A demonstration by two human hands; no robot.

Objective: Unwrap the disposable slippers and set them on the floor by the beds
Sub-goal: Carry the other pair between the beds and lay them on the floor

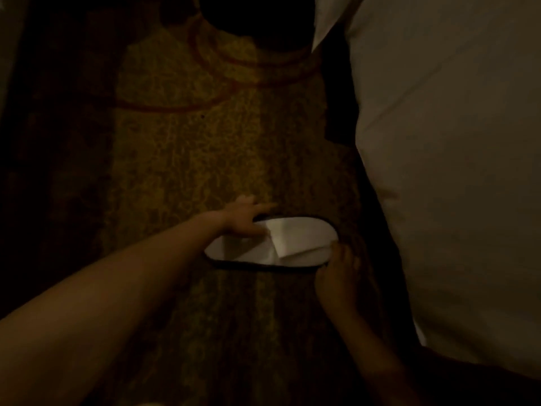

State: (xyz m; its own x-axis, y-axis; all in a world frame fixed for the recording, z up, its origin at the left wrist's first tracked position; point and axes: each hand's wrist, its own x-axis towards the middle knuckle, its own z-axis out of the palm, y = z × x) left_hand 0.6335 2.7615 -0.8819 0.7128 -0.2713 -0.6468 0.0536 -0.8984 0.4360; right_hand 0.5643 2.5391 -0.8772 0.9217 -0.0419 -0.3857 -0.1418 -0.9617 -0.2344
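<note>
A white disposable slipper [292, 244] with a dark sole edge lies flat on the patterned carpet [175, 159], toe toward the bed. My left hand [246, 218] rests on its far side, thumb on the insole and fingers stretched over the far rim. At the toe end my right hand [339, 276] touches the slipper's near edge with its fingertips. The room is dim. Only this one slipper shows, and I see no wrapper.
A bed with white bedding [453, 171] fills the right side, its edge hanging close to the slipper's toe. A dark round shape [254, 16] sits on the carpet at the top. The left edge of the floor is in deep shadow.
</note>
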